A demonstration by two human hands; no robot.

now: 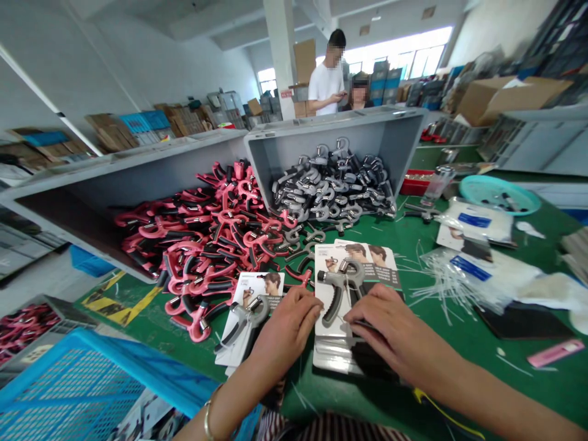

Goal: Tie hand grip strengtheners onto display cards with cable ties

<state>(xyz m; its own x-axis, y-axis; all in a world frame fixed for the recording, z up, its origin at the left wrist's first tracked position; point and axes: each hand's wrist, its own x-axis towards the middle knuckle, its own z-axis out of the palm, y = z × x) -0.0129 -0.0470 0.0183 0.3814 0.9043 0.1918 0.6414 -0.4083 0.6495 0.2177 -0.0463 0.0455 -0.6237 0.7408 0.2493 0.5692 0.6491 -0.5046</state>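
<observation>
A grey and black hand grip strengthener point(342, 288) lies on a printed backing card point(326, 327), which tops a small stack of cards in front of me. My right hand point(386, 327) rests over the card's right side, fingers bent together at the strengthener's right handle. A thin pale strand shows by its fingertips; what they pinch is too small to name. At the card's left edge is my left hand point(298, 315), its fingers drawn together, with anything between them hidden. Left of it, another grey strengthener point(252, 315) sits on a second card point(225, 353).
Tipped grey bins hold red strengtheners point(220, 214) and grey ones point(321, 184). White cable ties point(441, 282) spread from plastic bags at right, near a turquoise tray point(528, 205) and a pink-handled tool point(555, 353). A blue crate point(92, 367) stands lower left. Two people are beyond the bins.
</observation>
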